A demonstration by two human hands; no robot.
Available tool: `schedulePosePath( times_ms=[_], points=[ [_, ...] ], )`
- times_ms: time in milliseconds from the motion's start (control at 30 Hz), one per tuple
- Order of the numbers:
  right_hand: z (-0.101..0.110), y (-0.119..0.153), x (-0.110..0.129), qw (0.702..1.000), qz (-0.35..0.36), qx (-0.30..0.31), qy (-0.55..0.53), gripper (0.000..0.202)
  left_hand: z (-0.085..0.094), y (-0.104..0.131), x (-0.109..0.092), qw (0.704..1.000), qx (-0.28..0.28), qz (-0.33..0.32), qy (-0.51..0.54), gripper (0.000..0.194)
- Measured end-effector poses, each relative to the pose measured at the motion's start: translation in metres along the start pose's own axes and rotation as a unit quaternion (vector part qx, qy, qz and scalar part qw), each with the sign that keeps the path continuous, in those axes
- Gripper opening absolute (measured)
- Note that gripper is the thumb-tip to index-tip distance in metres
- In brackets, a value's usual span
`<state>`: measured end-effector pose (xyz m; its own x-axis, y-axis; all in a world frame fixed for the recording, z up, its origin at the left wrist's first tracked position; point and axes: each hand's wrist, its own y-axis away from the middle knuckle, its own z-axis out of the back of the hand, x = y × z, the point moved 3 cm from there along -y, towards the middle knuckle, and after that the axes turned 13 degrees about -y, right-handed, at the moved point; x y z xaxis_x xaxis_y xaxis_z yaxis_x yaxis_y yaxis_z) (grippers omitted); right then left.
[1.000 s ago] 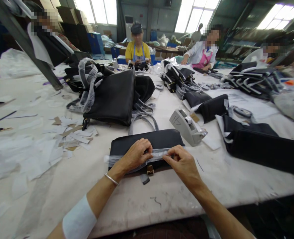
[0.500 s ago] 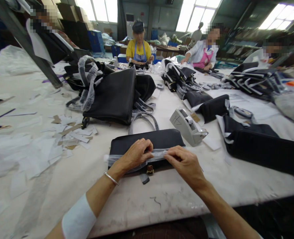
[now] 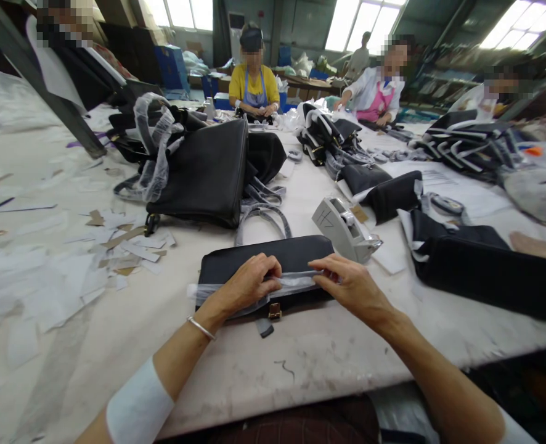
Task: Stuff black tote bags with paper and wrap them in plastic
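A black bag [image 3: 296, 250] lies on the table in front of me, with a strip of translucent wrapping [image 3: 298, 282] running across it. The fingers of my left hand [image 3: 249, 283] pinch this wrapping near the bag's middle. Toward the bag's right end, my right hand [image 3: 349, 283] has its thumb and fingertips at the wrapping, with a small gap between them. A small buckle [image 3: 275, 310] shows at the bag's front edge, beside a dark strap end [image 3: 264, 327].
A tape dispenser [image 3: 342, 231] stands behind the bag's right end. Larger black bags [image 3: 199, 176] are piled behind, and another black bag [image 3: 490, 271] lies right. Paper scraps [image 3: 129, 243] cover the left side. Several people sit or stand across the table.
My right hand has slid a little right and up along the wrapping, and its fingertips have parted. My left hand stays near the bag's middle. The whole view has shifted slightly.
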<state>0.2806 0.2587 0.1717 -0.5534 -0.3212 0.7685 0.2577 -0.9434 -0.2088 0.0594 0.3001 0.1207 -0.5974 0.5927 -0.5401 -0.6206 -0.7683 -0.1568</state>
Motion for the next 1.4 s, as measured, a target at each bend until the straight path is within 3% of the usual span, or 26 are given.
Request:
schedulePosePath(
  times_ms=[100,200,367,433,500,633,733,833,933,1033,1167,1300,1400],
  points=[
    [-0.008,-0.010,0.001,0.996,0.005,0.093,0.016,0.028,0.001,0.000,-0.001,1.000,0.006,0.005,0.005,0.009],
    [-0.010,-0.013,-0.002,0.991,0.017,0.128,0.035,0.032,0.002,0.000,-0.001,1.000,0.006,0.006,0.006,0.009],
    [-0.019,-0.011,-0.003,0.987,0.105,0.112,0.052,0.023,0.001,0.000,0.000,1.000,0.005,0.004,0.010,0.009],
    [-0.024,-0.011,-0.003,0.985,0.141,0.088,0.041,0.011,0.000,0.000,0.000,1.000,0.005,0.004,0.010,0.010],
    [-0.026,-0.011,-0.004,0.987,0.151,0.045,0.033,0.011,0.000,0.000,0.001,1.000,0.006,0.005,0.010,0.010],
    [-0.023,-0.006,-0.012,0.990,0.111,-0.051,0.070,0.016,0.000,-0.001,0.002,1.000,0.017,0.008,0.009,0.013],
    [-0.015,-0.001,-0.020,0.995,0.004,-0.085,0.043,0.013,0.001,-0.002,0.001,0.999,0.028,0.011,0.020,0.014],
    [-0.005,0.003,-0.027,0.982,-0.160,-0.082,-0.061,0.011,0.002,-0.003,0.001,0.999,0.035,0.016,0.029,0.016],
    [-0.001,0.003,-0.026,0.949,-0.266,-0.039,-0.165,0.030,0.002,-0.003,0.001,0.999,0.039,0.016,0.033,0.019],
    [-0.006,-0.003,-0.017,0.964,-0.246,-0.005,-0.106,0.041,0.001,-0.002,0.001,0.999,0.036,0.013,0.031,0.020],
    [-0.019,-0.011,-0.005,0.989,-0.144,-0.016,0.036,0.017,0.002,-0.001,0.001,0.999,0.022,0.006,0.028,0.022],
    [-0.025,-0.008,0.009,0.996,-0.079,-0.030,0.004,0.009,0.002,-0.001,0.000,0.999,0.029,-0.001,0.028,0.023],
    [-0.022,-0.001,0.011,0.991,-0.115,-0.038,-0.056,0.010,0.001,-0.001,0.001,0.999,0.030,0.001,0.028,0.022]
  ],
)
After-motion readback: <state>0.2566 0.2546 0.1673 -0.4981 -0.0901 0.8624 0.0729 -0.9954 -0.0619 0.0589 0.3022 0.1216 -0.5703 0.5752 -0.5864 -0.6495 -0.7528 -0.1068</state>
